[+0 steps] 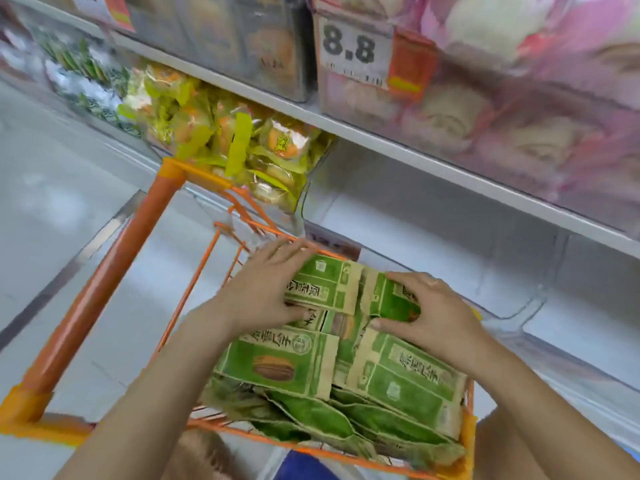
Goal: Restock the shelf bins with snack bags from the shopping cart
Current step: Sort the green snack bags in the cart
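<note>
Filling the lower middle of the frame, green and tan snack bags [332,368] lie stacked in an orange wire shopping cart [194,292], the top ones flat with their printed faces up, the lower ones crumpled beneath. The left hand [263,289] lies on the bags at the far left of the pile, fingers curled over the edge of one bag [323,284] and thumb pressed against its near side, so it grasps that bag. The right hand [433,313] closes on a neighbouring bag [391,299] just to the right, fingers bent over its top and thumb stretched along its lower edge. Both bare forearms come up from the bottom of the frame.

The cart's thick orange handle bar [104,282] runs diagonally up the left side. Behind the cart, a clear shelf bin [519,306] shows at middle right on the lower shelf. Above centre left, another bin holds yellow-wrapped snacks [235,140]. Along the top, a white shelf edge [398,147] carries a price tag reading 8.8 [349,46], with pink packages [519,81] at upper right. Pale floor [52,174] fills the left.
</note>
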`<state>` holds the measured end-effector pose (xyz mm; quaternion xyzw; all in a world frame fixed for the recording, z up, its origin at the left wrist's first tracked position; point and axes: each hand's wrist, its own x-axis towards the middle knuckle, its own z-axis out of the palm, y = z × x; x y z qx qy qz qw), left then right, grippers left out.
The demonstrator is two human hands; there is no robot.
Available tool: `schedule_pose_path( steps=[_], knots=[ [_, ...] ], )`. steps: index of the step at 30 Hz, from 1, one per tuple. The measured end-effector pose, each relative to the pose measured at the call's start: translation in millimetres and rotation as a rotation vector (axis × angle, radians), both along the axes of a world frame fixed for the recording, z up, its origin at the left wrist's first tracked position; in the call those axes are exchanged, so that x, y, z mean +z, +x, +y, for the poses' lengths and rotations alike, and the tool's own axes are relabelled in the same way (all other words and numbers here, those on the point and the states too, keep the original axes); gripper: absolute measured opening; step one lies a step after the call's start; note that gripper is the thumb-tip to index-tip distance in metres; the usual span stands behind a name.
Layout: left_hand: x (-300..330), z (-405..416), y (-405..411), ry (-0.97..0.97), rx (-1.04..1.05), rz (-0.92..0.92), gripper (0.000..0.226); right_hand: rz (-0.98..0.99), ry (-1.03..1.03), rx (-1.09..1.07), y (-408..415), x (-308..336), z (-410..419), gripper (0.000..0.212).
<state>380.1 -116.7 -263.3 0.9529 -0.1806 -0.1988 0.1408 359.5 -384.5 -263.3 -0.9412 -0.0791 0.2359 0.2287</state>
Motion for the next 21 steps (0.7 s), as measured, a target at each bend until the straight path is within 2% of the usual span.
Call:
schedule_pose_path(
  steps=[4, 9, 12, 15, 17, 19, 21],
  knots=[
    [-10.1, -2.9, 1.4, 0.004, -0.007, 0.040, 0.109, -0.060, 0.130, -0.020, -2.8, -6.1, -4.1, 0.096],
    [-3.7, -10.1, -1.4, 0.102, -0.044, -0.058, 0.104, -0.282, 0.172, -0.039, -9.3, -20.9, -5.0, 0.064],
    [6.9, -9.3, -13.3, 0.125, -0.069, -0.117, 0.103, -0.363, 0.139, 0.002, -14.1, -24.6, -0.2, 0.063],
    [20.4, -15.1, -32.8, -0.036, -0.003, -0.227, 0.087, -0.554, 0.268, -0.145, -17.3, -19.1, 1.7, 0.056],
    [27.0, -24.5, -47.1, -0.055, -0.005, -0.264, 0.080, -0.701, 0.481, -0.314, -23.9, -8.4, -0.7, 0.054],
    [32.6, -38.6, -56.6, -0.108, -0.007, -0.285, 0.075, -0.748, 0.633, -0.425, -27.4, 11.2, 3.0, 0.058],
    [34.7, -58.0, -65.8, -0.371, 0.071, -0.157, 0.074, -0.754, 0.668, -0.455, -30.7, 25.9, 12.5, 0.063]
  ],
)
